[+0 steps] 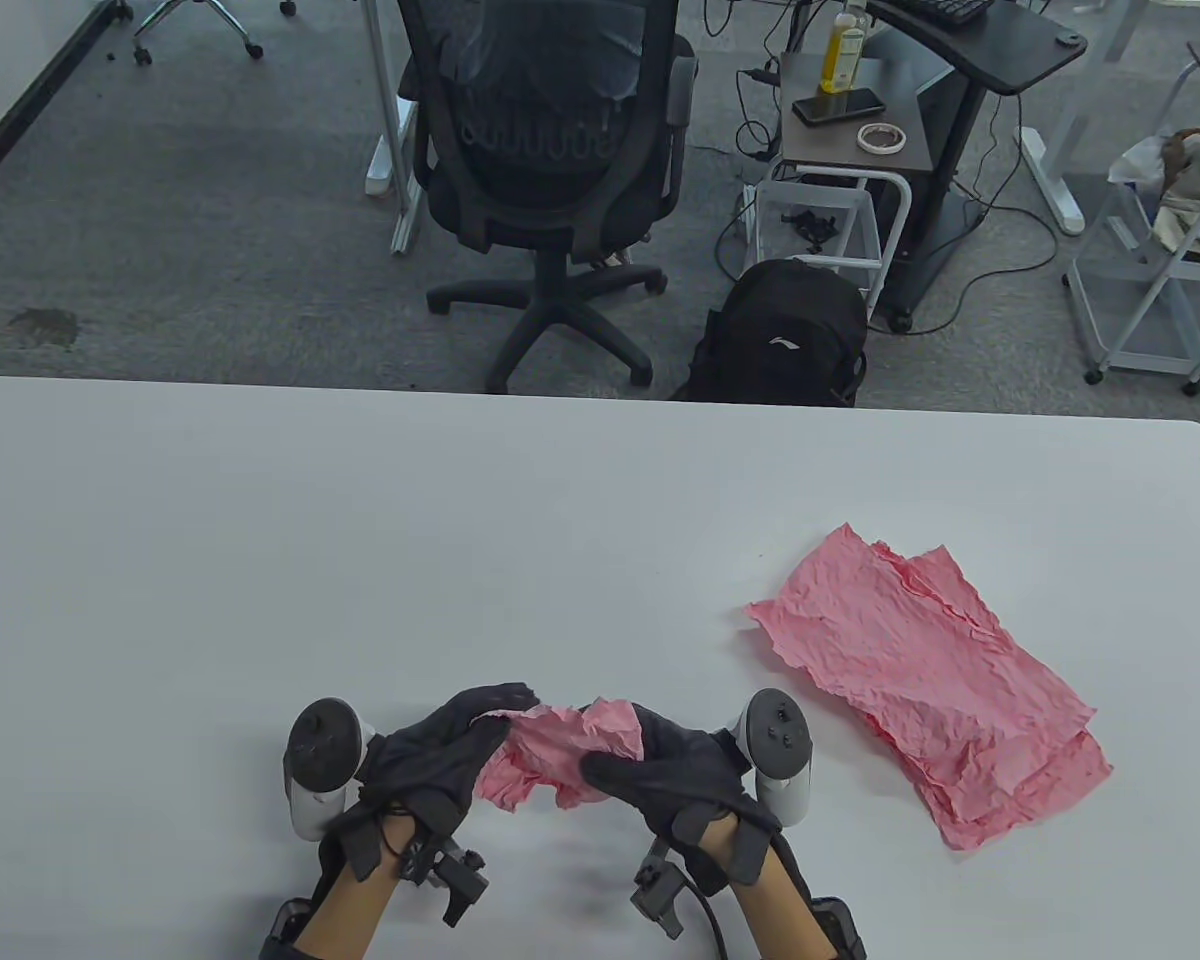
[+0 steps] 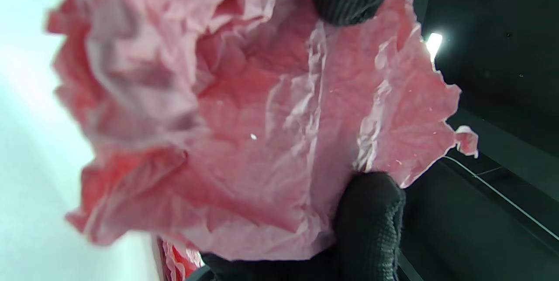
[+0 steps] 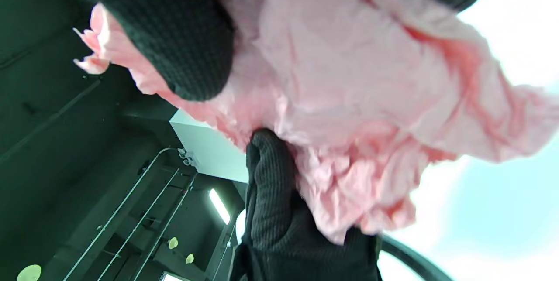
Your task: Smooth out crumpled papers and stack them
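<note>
While both hands are working close together at the near edge of the table (image 1: 260, 520), the left hand (image 1: 440, 760) and the right hand (image 1: 675, 775) are each gripping one side of the same crumpled pink paper (image 1: 560, 755), holding it up just above the surface between them. Left fingers (image 2: 369, 215) are curling around the paper's edge in the left wrist view, and the right wrist view is showing the right fingers (image 3: 174, 36) pinching the sheet too, so neither hand is loose or spread out. Paper's still pretty wadded, lots of folds bunching in the middle. Off to the right, well apart from the hands, the flattened pink sheets (image 1: 935, 680) are lying stacked on the table, wrinkly, edges not quite lining up. Beyond the table an office chair (image 1: 550, 170) and a black backpack (image 1: 785, 335) are sitting on the carpet.
</note>
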A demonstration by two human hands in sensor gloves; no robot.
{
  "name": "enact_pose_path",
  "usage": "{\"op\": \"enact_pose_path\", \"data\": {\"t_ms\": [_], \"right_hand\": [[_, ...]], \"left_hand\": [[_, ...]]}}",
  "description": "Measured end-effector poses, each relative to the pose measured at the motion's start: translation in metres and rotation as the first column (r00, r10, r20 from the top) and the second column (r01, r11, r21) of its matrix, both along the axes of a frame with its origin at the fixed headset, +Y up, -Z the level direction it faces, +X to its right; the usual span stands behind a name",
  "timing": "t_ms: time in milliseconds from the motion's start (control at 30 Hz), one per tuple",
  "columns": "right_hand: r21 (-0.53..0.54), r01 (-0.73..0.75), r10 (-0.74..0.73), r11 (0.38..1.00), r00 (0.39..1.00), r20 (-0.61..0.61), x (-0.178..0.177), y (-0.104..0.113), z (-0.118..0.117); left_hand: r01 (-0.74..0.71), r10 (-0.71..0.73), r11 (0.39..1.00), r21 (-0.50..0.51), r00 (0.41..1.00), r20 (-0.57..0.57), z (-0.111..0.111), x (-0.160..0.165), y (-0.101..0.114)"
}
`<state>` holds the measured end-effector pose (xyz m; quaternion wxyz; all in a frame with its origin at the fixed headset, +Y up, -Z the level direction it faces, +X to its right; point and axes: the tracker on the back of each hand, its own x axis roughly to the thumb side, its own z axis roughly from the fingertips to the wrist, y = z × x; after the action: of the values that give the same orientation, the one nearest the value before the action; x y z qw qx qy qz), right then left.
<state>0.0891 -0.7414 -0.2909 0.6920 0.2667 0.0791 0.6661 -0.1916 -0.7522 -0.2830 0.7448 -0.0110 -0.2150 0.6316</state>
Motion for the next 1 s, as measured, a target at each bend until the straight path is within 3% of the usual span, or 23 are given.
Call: {"op": "enact_pose_path", "data": {"t_ms": [133,300,433,467,567,667,733,833,900,1000], "right_hand": [[0.005,0.130,-0.130,0.992,0.991,0.015,0.009,0.003,-0.004],[-0.052,0.232,-0.235,0.971,0.970,-0.065,0.012,0.001,-0.009],[0.012,-0.006,0.004,1.000,0.988,0.157,0.026,0.006,-0.007],[0.042,-0.086,0.073,0.995,0.969,0.235,0.031,0.008,-0.008],[0.032,-0.217,0.201,0.976,0.943,0.265,0.036,0.011,-0.007],[0.038,-0.274,0.235,0.961,0.881,0.410,0.043,0.012,-0.005],[0.056,-0.290,0.237,0.955,0.867,0.439,0.048,0.012,-0.009],[0.052,-0.234,0.201,0.971,0.914,0.352,0.050,0.007,-0.013],[0.048,-0.259,0.219,0.965,0.888,0.404,0.050,0.007,-0.012],[0.133,-0.435,0.333,0.890,0.822,0.462,0.049,0.016,-0.007]], "left_hand": [[0.102,-0.099,0.994,0.033,0.993,-0.067,-0.003,-0.005,0.003],[0.186,-0.177,0.979,0.083,0.978,-0.107,-0.002,-0.010,0.008],[0.169,-0.149,0.979,0.114,0.976,-0.159,0.000,-0.015,0.012],[0.157,-0.136,0.981,0.116,0.976,-0.169,0.000,-0.017,0.012],[0.151,-0.133,0.983,0.108,0.979,-0.153,0.000,-0.015,0.011],[0.135,-0.112,0.984,0.113,0.975,-0.192,0.000,-0.020,0.012],[0.088,-0.068,0.992,0.092,0.977,-0.201,-0.003,-0.026,0.010],[0.048,-0.035,0.996,0.073,0.984,-0.174,-0.004,-0.028,0.007],[0.073,-0.058,0.994,0.078,0.981,-0.187,-0.003,-0.026,0.008],[0.183,-0.155,0.975,0.126,0.967,-0.200,-0.001,-0.022,0.014]]}}
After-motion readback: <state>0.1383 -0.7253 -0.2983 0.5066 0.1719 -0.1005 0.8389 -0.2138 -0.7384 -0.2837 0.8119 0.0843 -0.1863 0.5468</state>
